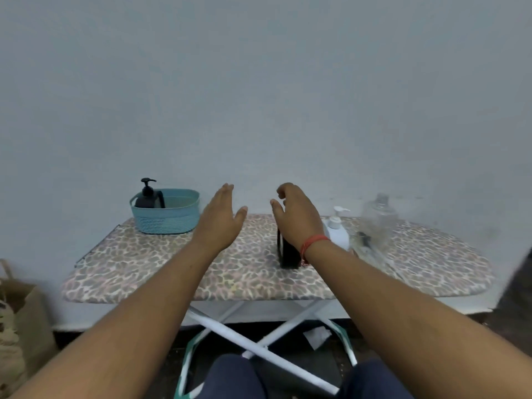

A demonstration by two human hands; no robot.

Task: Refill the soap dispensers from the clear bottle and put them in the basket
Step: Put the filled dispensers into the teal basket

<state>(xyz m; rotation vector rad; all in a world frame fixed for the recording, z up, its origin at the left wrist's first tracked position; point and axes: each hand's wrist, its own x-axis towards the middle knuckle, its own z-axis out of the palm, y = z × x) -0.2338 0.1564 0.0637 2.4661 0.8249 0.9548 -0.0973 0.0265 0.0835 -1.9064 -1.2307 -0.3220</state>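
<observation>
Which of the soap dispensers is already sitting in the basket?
The black pump dispenser, standing in the teal basket at the left. The white dispenser and the other dark dispenser both stand on the board.

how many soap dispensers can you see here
3: a black pump dispenser in the blue basket, a black one on the board partly hidden behind the right wrist, and a white pump dispenser beside it. Others may be hidden.
</observation>
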